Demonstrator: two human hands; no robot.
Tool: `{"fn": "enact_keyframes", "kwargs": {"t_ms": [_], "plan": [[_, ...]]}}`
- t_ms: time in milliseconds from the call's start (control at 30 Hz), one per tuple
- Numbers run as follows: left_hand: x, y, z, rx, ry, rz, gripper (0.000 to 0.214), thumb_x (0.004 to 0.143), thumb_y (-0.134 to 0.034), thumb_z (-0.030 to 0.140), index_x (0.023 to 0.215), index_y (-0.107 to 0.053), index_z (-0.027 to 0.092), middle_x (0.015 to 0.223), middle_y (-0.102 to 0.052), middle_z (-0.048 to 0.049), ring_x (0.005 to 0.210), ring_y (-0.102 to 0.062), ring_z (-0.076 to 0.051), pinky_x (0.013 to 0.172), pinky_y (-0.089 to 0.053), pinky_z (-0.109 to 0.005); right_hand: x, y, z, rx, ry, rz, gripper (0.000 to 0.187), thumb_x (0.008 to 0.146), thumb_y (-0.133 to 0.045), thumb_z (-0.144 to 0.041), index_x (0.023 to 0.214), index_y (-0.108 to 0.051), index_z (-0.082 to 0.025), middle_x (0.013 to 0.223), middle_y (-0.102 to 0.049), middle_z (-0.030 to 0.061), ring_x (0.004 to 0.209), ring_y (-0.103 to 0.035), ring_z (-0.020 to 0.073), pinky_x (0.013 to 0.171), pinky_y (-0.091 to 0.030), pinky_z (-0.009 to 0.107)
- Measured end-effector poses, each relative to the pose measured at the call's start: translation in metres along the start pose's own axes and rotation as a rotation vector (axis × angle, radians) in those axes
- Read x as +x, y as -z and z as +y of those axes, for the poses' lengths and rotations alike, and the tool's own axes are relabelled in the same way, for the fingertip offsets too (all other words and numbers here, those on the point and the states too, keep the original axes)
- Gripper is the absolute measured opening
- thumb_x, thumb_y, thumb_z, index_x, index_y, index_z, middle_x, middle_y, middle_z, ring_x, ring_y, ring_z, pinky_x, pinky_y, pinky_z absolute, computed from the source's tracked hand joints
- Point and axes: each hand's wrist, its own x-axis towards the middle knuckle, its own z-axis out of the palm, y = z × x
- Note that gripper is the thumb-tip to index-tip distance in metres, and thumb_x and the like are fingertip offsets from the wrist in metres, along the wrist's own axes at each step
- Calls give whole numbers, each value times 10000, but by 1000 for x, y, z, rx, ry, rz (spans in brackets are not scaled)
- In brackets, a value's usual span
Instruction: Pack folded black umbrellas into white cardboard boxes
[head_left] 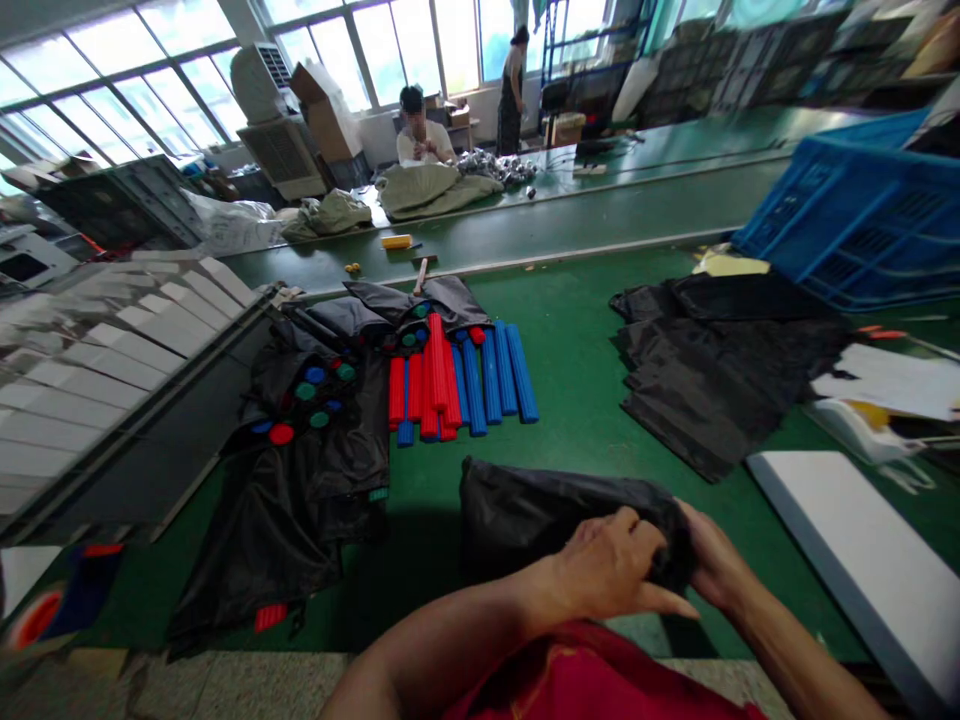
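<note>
A black fabric bag [525, 510] is held just above the green table near its front edge, its mouth end toward the right. My left hand [611, 565] lies across the near side of the bag by that end, fingers curled on the cloth and thumb stretched out. At the right end, my right hand [709, 555] grips the bag's edge, its fingers partly hidden by cloth. Beyond the bag lie red ribbed rods [436, 365] and blue ribbed rods [491, 375] in a loose row. Whether this bag contains anything cannot be seen.
Filled black bags [277, 510] with coloured ends are heaped at left, beside white boxes [172, 330]. Flat black bags [697, 370] are stacked right, near a blue crate [862, 220] and a white box [862, 570]. Two people are across the conveyor [570, 205].
</note>
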Motion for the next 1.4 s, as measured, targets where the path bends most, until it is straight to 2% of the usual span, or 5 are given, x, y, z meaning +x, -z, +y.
{"fn": "enact_keyframes", "kwargs": {"t_ms": [233,400,600,900,1400], "plan": [[-70,19,-124,-157,838,604,387,762,-681,314,1097,-581,147,1135,-569,-150,1164,-501,-309,1017,-378,-470,21,19,66,-171,-103,226,395,571,-712,-419,886,-652,-189,845,-737,83,814,-691,273,732,-553,351],[-111,12,-172,-783,1030,485,837,609,-805,427,1309,-482,102,1229,-573,-186,1152,-554,-331,1011,-414,-426,17,25,67,-288,-19,187,528,557,-730,-398,1025,-636,-173,987,-724,105,931,-672,296,822,-538,373],[-122,-5,-175,-1213,927,453,1251,529,-879,367,1497,-126,117,1306,-544,-192,1105,-608,-277,952,-481,-363,21,27,61,-90,-39,20,603,568,-744,-371,1131,-608,-205,1092,-708,78,954,-676,274,779,-551,327],[-119,-1,-181,-1094,960,453,661,579,-781,589,997,-646,94,933,-692,-100,877,-646,-244,798,-511,-325,31,16,69,-102,-146,13,325,616,-720,-394,842,-640,-173,703,-722,16,638,-666,215,544,-488,266],[-115,15,-165,-816,1341,399,421,603,-727,514,772,-607,148,891,-654,-136,993,-586,-310,827,-452,-347,20,-8,54,293,-252,29,328,482,-784,-185,777,-648,-231,810,-754,20,873,-712,276,731,-602,351]]}}
